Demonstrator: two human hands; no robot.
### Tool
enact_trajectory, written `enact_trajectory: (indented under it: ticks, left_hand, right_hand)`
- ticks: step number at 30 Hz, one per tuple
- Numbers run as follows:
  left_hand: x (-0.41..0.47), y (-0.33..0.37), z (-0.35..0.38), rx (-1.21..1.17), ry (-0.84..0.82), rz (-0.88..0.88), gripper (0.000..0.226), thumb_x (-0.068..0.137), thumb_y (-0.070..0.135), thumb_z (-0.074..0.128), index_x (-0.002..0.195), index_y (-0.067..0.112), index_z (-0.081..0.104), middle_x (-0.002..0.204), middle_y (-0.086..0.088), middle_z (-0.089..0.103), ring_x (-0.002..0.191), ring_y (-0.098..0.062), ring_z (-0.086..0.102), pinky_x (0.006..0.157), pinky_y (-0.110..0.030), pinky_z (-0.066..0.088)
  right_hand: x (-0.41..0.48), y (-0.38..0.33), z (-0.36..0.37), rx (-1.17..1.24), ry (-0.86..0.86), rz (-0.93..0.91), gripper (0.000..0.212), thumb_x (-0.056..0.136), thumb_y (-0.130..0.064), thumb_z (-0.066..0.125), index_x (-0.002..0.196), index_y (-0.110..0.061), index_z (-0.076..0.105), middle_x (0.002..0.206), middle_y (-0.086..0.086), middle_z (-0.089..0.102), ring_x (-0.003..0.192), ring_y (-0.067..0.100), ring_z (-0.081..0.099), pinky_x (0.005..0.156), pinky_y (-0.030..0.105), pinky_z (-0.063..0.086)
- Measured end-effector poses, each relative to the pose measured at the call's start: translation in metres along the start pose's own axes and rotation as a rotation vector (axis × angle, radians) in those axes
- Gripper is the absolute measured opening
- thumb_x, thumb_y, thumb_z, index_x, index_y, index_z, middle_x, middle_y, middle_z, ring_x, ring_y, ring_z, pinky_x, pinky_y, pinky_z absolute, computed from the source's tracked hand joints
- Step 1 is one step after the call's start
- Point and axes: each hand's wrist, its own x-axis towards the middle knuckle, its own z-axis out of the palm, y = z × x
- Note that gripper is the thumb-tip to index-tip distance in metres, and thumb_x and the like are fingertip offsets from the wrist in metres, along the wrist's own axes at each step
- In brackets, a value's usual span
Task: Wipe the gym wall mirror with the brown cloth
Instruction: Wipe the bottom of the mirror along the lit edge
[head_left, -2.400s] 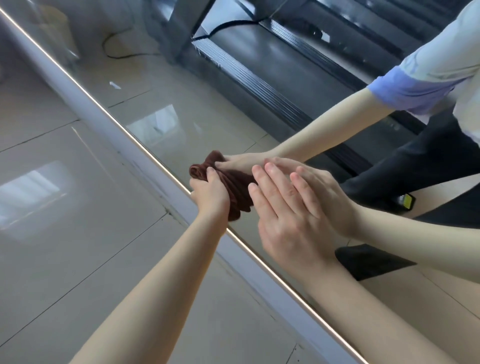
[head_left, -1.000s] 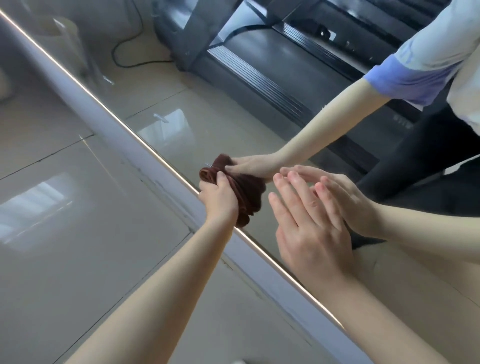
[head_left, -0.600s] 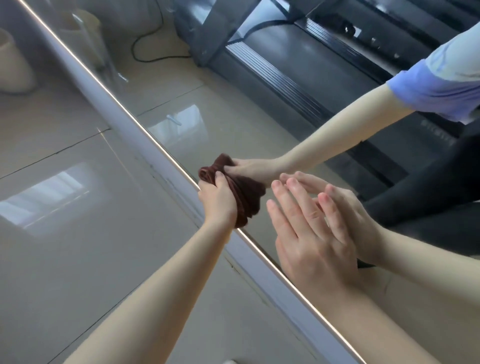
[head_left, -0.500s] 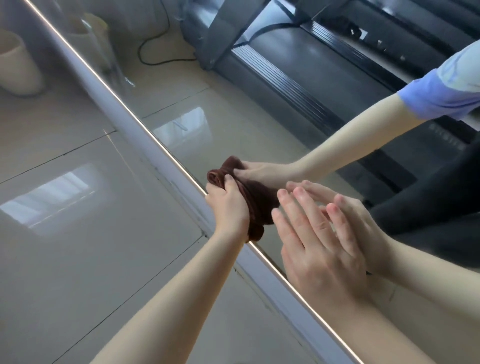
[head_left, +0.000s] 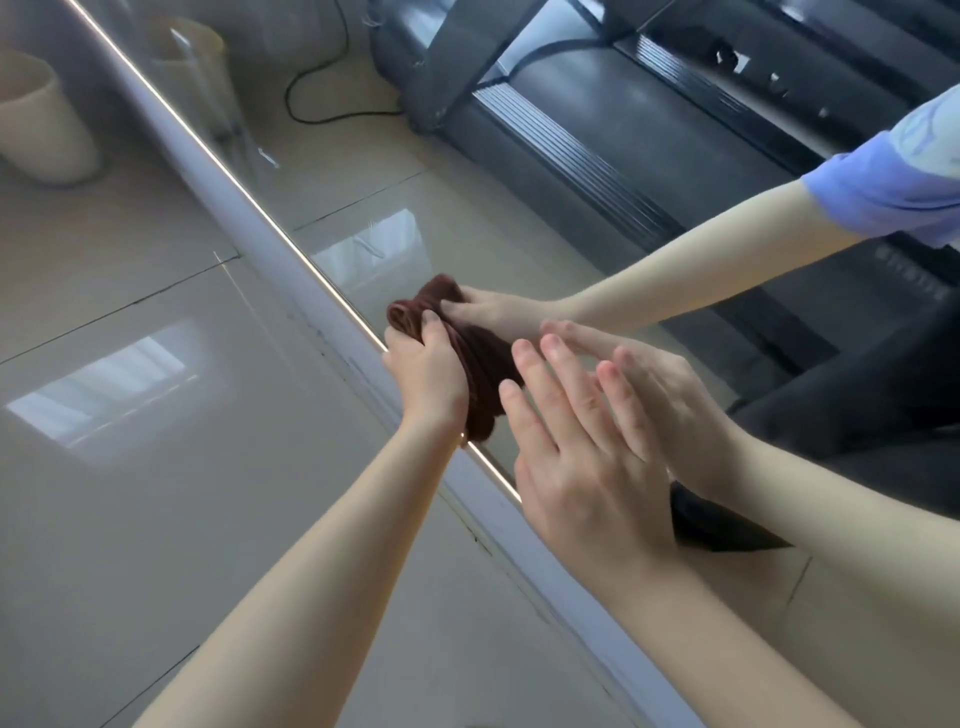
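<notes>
**Inspector:** The position of the cloth is to be stated.

**Assessor:** The cloth is found bunched into a wad and pressed on the mirror, just beside the strip that marks the lit edge of the glass. One end of the wad reaches the strip.

**Inspector:** And the state of each grip?

**Assessor:** The grip of the left hand is clamped on the cloth, with the fingers curled over the wad. The thumb cannot be seen. Nothing is held by the right hand. Its fingers are straight and appear to be laid flat on the glass beside the cloth, on the glass side of the strip.

**Inspector:** The pose of the arms?

**Assessor:** The left forearm is extended almost straight and crosses the strip from the floor side, with the wrist in line with it. The right forearm crosses the strip nearer the camera, and the hand seems to be used as a brace.

**Inspector:** What is advised for the step in hand?

**Assessor:** Wiping along the strip is judged to be under way. Only a small patch is likely to be touched by a wad, so a flatter fold is recommended. Strokes should be run parallel to the strip and overlapped under even pressure. Prints are likely to be left by the bare right palm, so that patch should be wiped last, or the brace moved off the glass.
</notes>
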Motion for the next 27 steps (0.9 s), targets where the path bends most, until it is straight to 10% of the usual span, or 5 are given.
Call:
enact_trajectory:
  ticks: [27]
  left_hand:
    - [0.095,0.07,-0.023,-0.021,0.017,-0.014,0.039,0.107,0.035,0.036,0.137,0.011,0.043,0.129,-0.006,0.045,0.11,-0.02,0.05,0.091,-0.029,0.037]
  right_hand:
    - [0.075,-0.034,0.033,-0.064,-0.057,-0.021,0.036,0.093,-0.004,0.046,0.119,-0.005,0.07,0.139,0.014,0.058,0.134,0.027,0.05,0.121,0.039,0.015]
